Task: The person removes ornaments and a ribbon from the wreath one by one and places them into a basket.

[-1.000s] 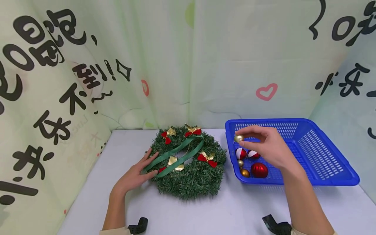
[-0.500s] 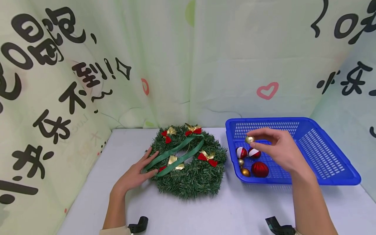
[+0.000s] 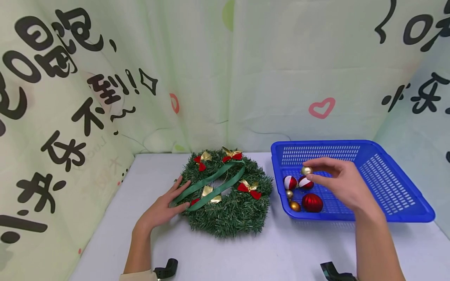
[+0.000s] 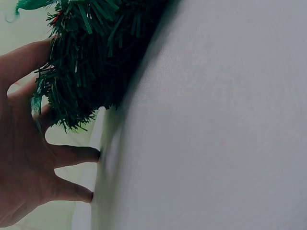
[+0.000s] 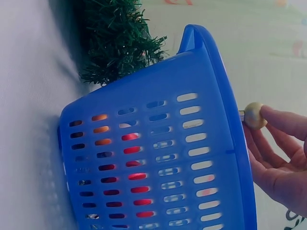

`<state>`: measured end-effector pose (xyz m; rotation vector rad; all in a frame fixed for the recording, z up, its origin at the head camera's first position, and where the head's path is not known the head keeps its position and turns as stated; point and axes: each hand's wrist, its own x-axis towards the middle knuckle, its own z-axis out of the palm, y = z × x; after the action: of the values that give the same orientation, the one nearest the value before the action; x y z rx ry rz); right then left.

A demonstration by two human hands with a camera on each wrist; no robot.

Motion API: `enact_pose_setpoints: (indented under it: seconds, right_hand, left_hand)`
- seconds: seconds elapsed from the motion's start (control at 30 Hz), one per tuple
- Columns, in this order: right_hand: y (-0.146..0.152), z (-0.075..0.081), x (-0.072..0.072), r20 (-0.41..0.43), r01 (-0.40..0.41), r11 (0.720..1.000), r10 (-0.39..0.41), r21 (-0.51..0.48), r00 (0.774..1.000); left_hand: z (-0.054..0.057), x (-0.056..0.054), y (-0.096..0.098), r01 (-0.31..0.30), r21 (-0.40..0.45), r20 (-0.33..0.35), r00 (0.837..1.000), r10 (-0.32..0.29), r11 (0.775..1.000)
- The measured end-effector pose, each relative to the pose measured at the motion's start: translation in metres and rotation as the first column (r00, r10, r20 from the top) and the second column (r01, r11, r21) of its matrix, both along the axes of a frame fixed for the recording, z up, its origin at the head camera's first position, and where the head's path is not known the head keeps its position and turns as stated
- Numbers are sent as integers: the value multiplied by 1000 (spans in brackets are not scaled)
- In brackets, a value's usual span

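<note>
With thumb and fingertips, my right hand [image 3: 339, 181] pinches a small gold Christmas bauble [image 3: 306, 170] over the left part of a blue plastic basket [image 3: 409, 177]. In the right wrist view the bauble [image 5: 255, 116] appears beyond the basket's rim [image 5: 232, 120], its metal cap toward the basket. My left hand [image 3: 164, 205] rests spread on the left side of a green wreath [image 3: 232, 222], touching its green ribbon [image 3: 200, 190]. Left wrist view: some fingers lie against the wreath [image 4: 86, 62], while two fingertips [image 4: 86, 195] touch the white tabletop.
Inside the basket lie red-and-white baubles [image 3: 290, 182], a large red bauble [image 3: 312, 203] and small gold baubles [image 3: 295, 206]. Red and gold bows [image 3: 249, 189] decorate the wreath. A printed curtain [image 3: 267, 78] hangs behind the table [image 3: 225, 257].
My right hand has moved right and slightly down with the gold bauble, farther inside the basket's outline. The left hand has stayed on the wreath.
</note>
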<state>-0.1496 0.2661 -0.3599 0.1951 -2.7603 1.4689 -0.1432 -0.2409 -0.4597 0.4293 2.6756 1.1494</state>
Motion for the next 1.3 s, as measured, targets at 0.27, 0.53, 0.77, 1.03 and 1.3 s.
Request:
enact_pose_setpoints:
  seconds: [0.27,0.53,0.77,1.03,1.3]
  right_hand:
    - [5,-4,0,-13,11,999,-11,36,1000]
    - [8,-7,-3,4,15,1000,-15,13,1000]
    - [9,-12,-5,37,-5,1000,4,27,999]
    - [9,-17,-10,97,-19,1000,17,24,995]
    - [7,-27,-14,139,-61,994,48,88,989]
  left_hand:
    - [-1,0,0,-5,-10,4,1000,5,1000]
    - [0,0,0,-9,-13,6,1000,9,1000]
    - [2,0,1,-15,-11,18,1000,15,1000]
    - [1,0,1,-8,-18,17,1000,8,1000]
    - [2,0,0,-7,-16,11,1000,7,1000]
